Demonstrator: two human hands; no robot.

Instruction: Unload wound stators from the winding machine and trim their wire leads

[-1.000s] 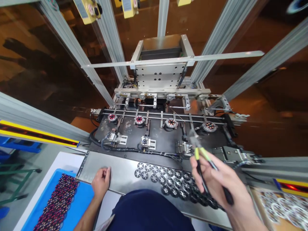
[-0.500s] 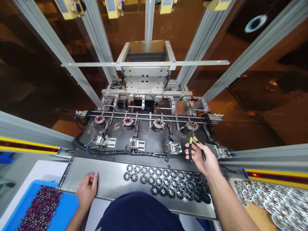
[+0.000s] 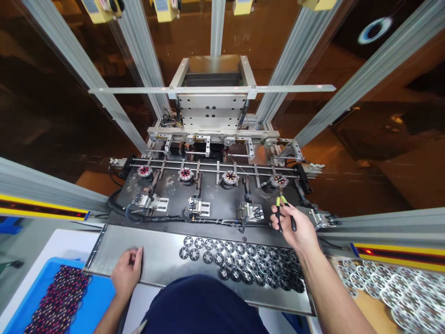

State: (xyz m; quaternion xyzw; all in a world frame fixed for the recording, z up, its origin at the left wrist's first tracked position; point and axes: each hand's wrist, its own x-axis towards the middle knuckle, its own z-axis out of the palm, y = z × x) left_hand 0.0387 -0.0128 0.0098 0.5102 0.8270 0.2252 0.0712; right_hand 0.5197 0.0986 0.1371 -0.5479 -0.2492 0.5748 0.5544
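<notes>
My right hand [image 3: 295, 227] is closed on a pair of pliers [image 3: 278, 211] with black and yellow-green handles. Their tip points at the rightmost round fixture [image 3: 279, 181], where a disc-shaped part with copper-coloured segments sits; whether the jaws touch it is too small to tell. My left hand [image 3: 127, 271] rests, fingers curled in, on the front edge of the metal tray [image 3: 160, 255], and nothing shows in it. Several dark spoked rings [image 3: 239, 262] lie on that tray, between the hands.
Three similar fixtures, one a red-lit-looking disc [image 3: 186, 174], stand in line to the left. A blue bin [image 3: 100, 301] holds red and black parts at lower left. Silver rings [image 3: 399, 287] are piled at right. Yellow sensor bars [image 3: 399, 257] and upright metal posts [image 3: 139, 69] flank the machine.
The view has shifted slightly. My right hand keeps the pliers at the rightmost fixture, with the handles a little closer together. My left hand stays on the tray edge.
</notes>
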